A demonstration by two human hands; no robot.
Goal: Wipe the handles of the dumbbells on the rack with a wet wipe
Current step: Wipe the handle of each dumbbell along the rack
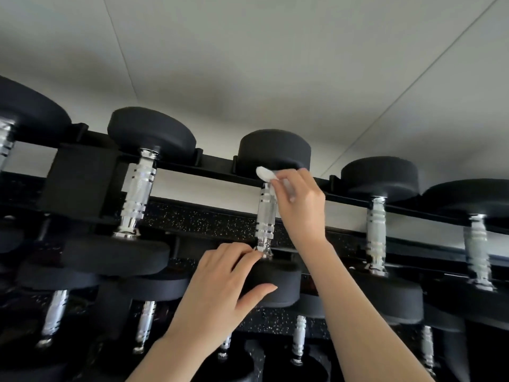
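Note:
A black dumbbell with a knurled chrome handle lies in the middle of the rack's top row. My right hand pinches a white wet wipe against the far end of that handle, just under the far black head. My left hand grips the near black head of the same dumbbell, fingers on top by the handle's near end and thumb on its side.
More black dumbbells with chrome handles lie left and right on the black rack rail. A lower row of dumbbells sits beneath. Behind is a pale wall and speckled black flooring.

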